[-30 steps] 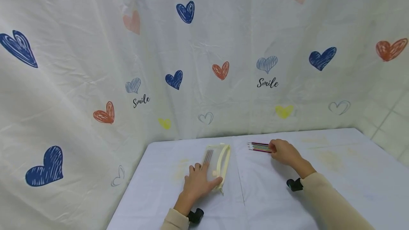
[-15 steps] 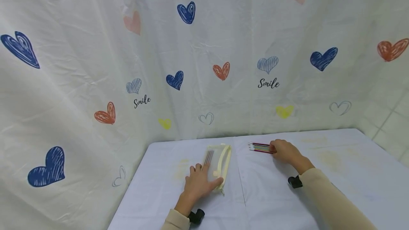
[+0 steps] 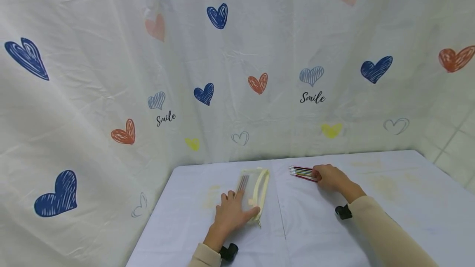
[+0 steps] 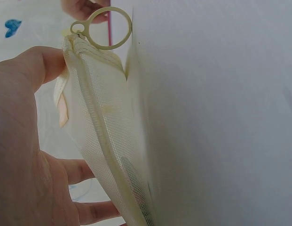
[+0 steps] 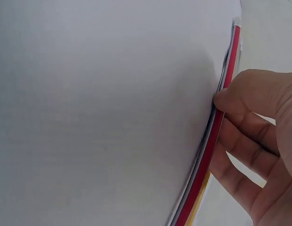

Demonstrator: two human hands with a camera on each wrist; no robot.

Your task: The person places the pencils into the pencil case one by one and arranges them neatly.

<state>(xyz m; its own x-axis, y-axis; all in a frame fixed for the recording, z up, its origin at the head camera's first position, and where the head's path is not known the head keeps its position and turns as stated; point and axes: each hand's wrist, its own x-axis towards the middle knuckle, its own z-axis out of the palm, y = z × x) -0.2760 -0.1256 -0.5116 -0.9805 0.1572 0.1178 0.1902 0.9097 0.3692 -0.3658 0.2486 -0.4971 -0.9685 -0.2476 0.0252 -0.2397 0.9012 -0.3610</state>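
Observation:
A pale yellow mesh zip pouch [image 3: 253,176] lies on the white-covered table, with several thin pencils [image 3: 243,182] showing inside it. My left hand [image 3: 230,216] rests on the pouch with fingers spread; its thumb touches the zip side. The left wrist view shows a ring-shaped zip pull [image 4: 130,29] close to that thumb. Farther right, my right hand [image 3: 332,178] pinches one end of a bundle of several striped pencils [image 3: 301,170], whose other ends point left toward the pouch. One red pencil [image 5: 209,150] lies along the near side of the bundle, slightly splayed from it.
A white sheet with printed hearts [image 3: 204,94] hangs right behind the table's back edge. The white tablecloth [image 3: 315,234] has a crease between the hands. Black wrist cameras [image 3: 229,252] sit at both cuffs, low over the cloth.
At my right hand the nearest red pencil has splayed away from the bundle, its held end now lower than the others. The left hand and pouch hold still; the view shifts slightly.

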